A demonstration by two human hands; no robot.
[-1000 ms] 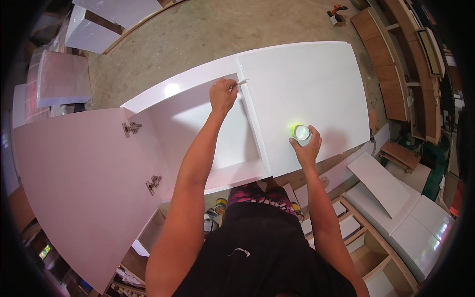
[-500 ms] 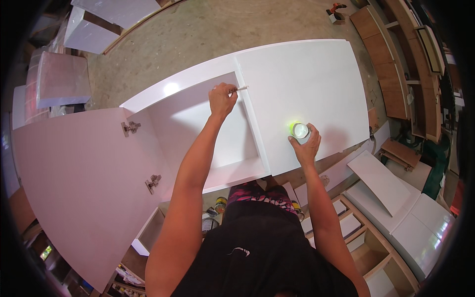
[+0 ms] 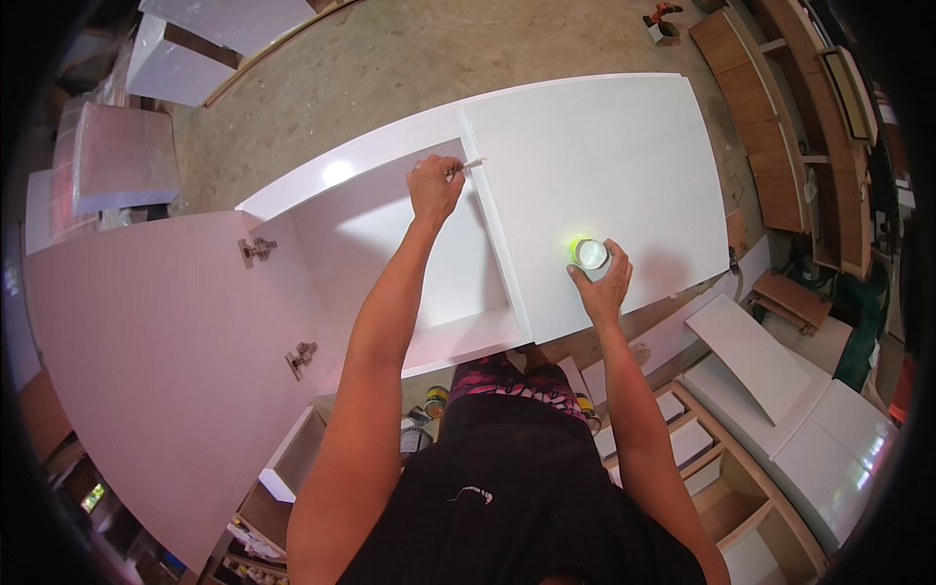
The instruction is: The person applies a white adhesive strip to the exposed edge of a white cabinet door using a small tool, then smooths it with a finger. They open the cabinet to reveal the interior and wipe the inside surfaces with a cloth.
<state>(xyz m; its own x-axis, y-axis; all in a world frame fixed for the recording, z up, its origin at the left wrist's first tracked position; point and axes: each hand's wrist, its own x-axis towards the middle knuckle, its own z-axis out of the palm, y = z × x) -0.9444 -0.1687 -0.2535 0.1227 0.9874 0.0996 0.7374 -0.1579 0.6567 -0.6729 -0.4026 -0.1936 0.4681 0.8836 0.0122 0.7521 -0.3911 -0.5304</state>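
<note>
A white cabinet (image 3: 604, 146) lies in front of me, its left door (image 3: 146, 361) swung open and its right door panel closed. Between the pinched fingers of my left hand (image 3: 435, 185) is a thin small paintbrush (image 3: 474, 162). Its whitish tip meets the cabinet's front edge where the open compartment borders the closed door. My right hand (image 3: 609, 278) is curled around a small cup (image 3: 591, 254) of white paint, with yellow-green showing on its side, above the closed door panel. Whether the cup rests on the panel I cannot tell.
Two metal hinges (image 3: 257, 252) stick out from the open door. Paint cans (image 3: 436, 401) stand by my legs. Wooden drawer frames (image 3: 726, 478) and white panels (image 3: 751, 366) lie at the right. A drill (image 3: 663, 14) sits on the far floor; wrapped boxes (image 3: 125, 156) stand at the left.
My left hand and the brush have shifted slightly away from me along the cabinet's edge. My right hand and the cup have barely moved.
</note>
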